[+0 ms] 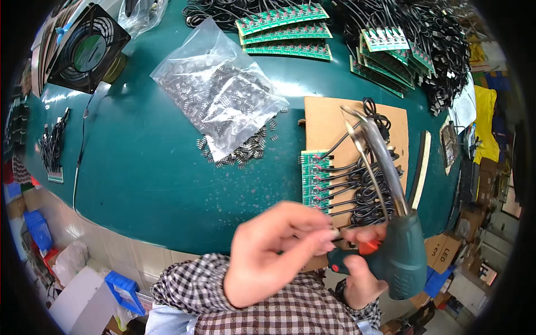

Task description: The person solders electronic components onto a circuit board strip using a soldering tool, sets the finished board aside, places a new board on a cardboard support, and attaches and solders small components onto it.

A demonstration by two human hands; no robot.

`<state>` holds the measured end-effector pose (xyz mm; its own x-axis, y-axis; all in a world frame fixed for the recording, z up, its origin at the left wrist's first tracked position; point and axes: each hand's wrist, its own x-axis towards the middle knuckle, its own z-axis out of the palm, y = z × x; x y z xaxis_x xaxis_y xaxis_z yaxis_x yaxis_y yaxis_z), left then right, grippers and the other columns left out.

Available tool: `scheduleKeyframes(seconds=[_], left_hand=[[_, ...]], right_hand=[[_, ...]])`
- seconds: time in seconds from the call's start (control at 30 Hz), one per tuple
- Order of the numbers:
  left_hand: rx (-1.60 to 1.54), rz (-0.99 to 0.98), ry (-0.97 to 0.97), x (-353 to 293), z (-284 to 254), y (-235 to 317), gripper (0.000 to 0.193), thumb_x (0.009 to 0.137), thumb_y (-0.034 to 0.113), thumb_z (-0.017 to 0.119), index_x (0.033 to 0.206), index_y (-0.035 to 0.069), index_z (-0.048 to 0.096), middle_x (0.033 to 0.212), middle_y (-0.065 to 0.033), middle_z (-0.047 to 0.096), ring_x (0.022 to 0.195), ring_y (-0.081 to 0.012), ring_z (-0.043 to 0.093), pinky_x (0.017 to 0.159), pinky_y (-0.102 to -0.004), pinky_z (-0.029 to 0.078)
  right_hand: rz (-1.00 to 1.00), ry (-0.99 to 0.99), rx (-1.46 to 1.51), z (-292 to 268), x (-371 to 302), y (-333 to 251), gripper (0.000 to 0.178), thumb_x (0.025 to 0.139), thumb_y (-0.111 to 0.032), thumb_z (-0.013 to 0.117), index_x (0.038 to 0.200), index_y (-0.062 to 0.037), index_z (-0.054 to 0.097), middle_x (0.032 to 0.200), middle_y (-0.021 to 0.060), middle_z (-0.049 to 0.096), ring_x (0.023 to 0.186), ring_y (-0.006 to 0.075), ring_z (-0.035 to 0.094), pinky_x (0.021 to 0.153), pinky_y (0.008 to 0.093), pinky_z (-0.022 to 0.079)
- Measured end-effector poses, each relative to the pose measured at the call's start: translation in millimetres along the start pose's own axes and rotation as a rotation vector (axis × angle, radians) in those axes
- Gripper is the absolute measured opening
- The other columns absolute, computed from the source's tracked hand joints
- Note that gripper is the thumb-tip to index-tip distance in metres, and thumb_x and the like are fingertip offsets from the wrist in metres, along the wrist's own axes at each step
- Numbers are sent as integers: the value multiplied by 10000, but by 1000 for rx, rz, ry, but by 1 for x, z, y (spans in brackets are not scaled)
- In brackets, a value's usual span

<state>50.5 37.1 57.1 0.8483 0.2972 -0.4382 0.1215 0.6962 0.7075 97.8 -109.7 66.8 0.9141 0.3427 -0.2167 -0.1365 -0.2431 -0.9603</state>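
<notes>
My right hand (pixel 362 282) is wrapped around the grip of a green soldering gun (pixel 406 257) with a red trigger. Its metal barrel and a thin solder feed tube slant up and away over the board. My left hand (pixel 279 251) is beside it, thumb and fingers pinched together; whatever is between the tips is too small to make out. Just beyond both hands, a green circuit board strip (pixel 315 181) lies on a brown cardboard sheet (pixel 357 111). Coiled black cables (pixel 371 190) run from the strip's right edge. My fingers partly hide the strip's near end.
A clear plastic bag (pixel 215 89) of small connectors lies mid-table, with loose connectors (pixel 248 149) spilled below it. Stacked circuit boards (pixel 286 33) with cables stand at the back. A black fan (pixel 86 50) is at the far left, near a cable bundle (pixel 53 148).
</notes>
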Motion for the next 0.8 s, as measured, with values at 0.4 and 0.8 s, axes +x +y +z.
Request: scheduleKeyframes(seconds=[0.4,0.8], left_hand=[[265,78,-139,-5,0,-16,164,822,-78,507,984,-90,529,886,-171,608,842,-192,613,728,-260,514],[26,-69,-136,-4,0,-14,162,832,-43,519,986,-95,521,885,-172,609,827,-189,621,715,-262,534]], right_hand=[[-155,-168,-416,-3,9,-5,325,672,46,682,933,-50,515,865,49,577,863,151,569,733,273,469],[-258,-94,-136,-4,11,5,297,671,63,642,916,-41,511,806,38,557,707,141,573,783,365,453]])
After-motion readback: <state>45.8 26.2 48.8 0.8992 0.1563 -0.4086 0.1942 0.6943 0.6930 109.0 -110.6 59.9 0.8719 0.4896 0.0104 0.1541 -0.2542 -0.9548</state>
